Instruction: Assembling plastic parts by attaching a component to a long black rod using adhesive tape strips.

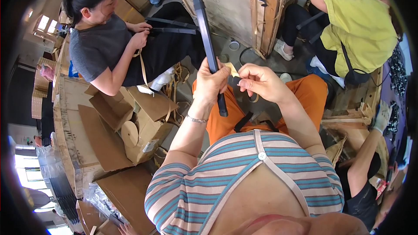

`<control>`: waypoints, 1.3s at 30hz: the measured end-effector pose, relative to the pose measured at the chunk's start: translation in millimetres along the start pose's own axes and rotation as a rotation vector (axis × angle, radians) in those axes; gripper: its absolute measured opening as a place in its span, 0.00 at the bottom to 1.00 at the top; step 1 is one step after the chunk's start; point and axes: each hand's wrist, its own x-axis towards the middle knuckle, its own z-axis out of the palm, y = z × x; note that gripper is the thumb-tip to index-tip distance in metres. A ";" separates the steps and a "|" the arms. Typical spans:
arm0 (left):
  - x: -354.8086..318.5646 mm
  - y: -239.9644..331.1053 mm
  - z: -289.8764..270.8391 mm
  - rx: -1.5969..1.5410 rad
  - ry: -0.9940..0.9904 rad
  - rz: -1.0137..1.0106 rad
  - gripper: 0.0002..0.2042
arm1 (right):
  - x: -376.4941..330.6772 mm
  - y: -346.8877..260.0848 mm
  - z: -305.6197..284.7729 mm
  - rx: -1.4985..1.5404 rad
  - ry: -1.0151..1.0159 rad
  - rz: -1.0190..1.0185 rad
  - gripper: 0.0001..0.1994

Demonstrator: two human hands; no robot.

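Observation:
My left hand (212, 79) is wrapped round a long, slim black bar (204, 21). The bar stands tilted, with its lower end (223, 106) below my fist and its upper end running out past the top of the view. A short piece of pale yellow strip (233, 68) sticks out beside the bar, between my hands. With thumb and fingers pinched together, my right hand (263, 82) is at the other side of this strip and appears to grip its edge. A tiny dark bit shows at those fingertips; its kind is too small to tell.
An open cardboard box (146, 141) with a round cardboard disc (129, 133) stands at left. There, a seated person (102, 39) handles black bars and a tan strap. A wooden crate (230, 6) rises ahead. Someone in a yellow top (361, 30) sits at right; tan straps (176, 85) litter the floor.

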 end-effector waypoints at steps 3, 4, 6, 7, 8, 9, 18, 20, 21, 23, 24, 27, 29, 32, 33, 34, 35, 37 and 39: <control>-3.0 -4.9 4.5 0.022 0.005 -0.052 0.10 | 2.2 7.1 2.3 -0.064 0.058 -0.194 0.06; -4.1 -6.2 4.7 0.006 -0.001 -0.081 0.10 | 2.5 8.2 3.5 -0.019 0.057 -0.190 0.06; -5.1 -9.9 4.1 -0.031 -0.016 -0.115 0.09 | 2.3 3.3 3.9 0.052 0.029 -0.104 0.06; -5.3 -10.7 3.4 -0.029 -0.020 -0.113 0.09 | 2.2 1.2 4.4 0.124 -0.002 -0.010 0.07; -5.6 -10.7 3.0 0.008 -0.023 -0.112 0.09 | 2.8 5.1 5.7 0.138 0.014 -0.024 0.06; -7.0 -11.0 2.6 0.044 -0.024 -0.111 0.08 | 2.4 2.6 3.2 0.138 0.015 -0.026 0.06; -16.2 -13.6 -7.4 0.161 -0.080 -0.064 0.05 | 27.5 -4.3 -11.9 -0.035 0.222 -0.065 0.06; -17.5 -13.7 -7.8 0.202 -0.110 -0.060 0.06 | 30.9 -2.4 -10.1 -0.080 0.245 -0.110 0.06; -18.3 -13.2 -7.7 0.204 -0.110 -0.061 0.06 | 31.1 -3.1 -9.5 -0.101 0.239 -0.110 0.07; -19.7 -12.1 -7.5 0.216 -0.131 -0.054 0.05 | 31.5 -5.4 -6.9 -0.121 0.236 -0.109 0.08; -20.3 -11.5 -6.7 0.216 -0.132 -0.055 0.05 | 31.8 -7.3 -4.9 -0.127 0.228 -0.118 0.07; -21.4 -10.5 -5.3 0.188 -0.129 -0.076 0.05 | 32.8 -3.7 -5.5 -0.165 0.224 -0.133 0.07; -22.5 -10.0 -5.3 0.221 -0.137 -0.081 0.06 | 33.1 -2.8 -6.1 -0.197 0.226 -0.140 0.07; -23.5 -9.2 -3.3 0.206 -0.130 -0.097 0.06 | 33.2 -5.3 -4.6 -0.174 0.218 -0.137 0.07; -23.7 -9.2 -4.3 0.206 -0.130 -0.096 0.06 | 33.3 -6.7 -4.2 -0.181 0.221 -0.128 0.08; -23.9 -9.6 -6.0 0.204 -0.138 -0.095 0.06 | 33.3 -7.3 -3.8 -0.188 0.224 -0.120 0.09; -24.3 -9.7 -7.2 0.203 -0.146 -0.094 0.06 | 33.3 -6.7 -3.4 -0.187 0.223 -0.120 0.09; -25.2 -9.2 -7.4 0.202 -0.144 -0.098 0.06 | 32.9 -5.2 -2.7 -0.201 0.239 -0.158 0.08; -26.5 -8.5 -7.1 0.201 -0.142 -0.101 0.06 | 32.4 -6.0 -1.3 -0.193 0.240 -0.153 0.08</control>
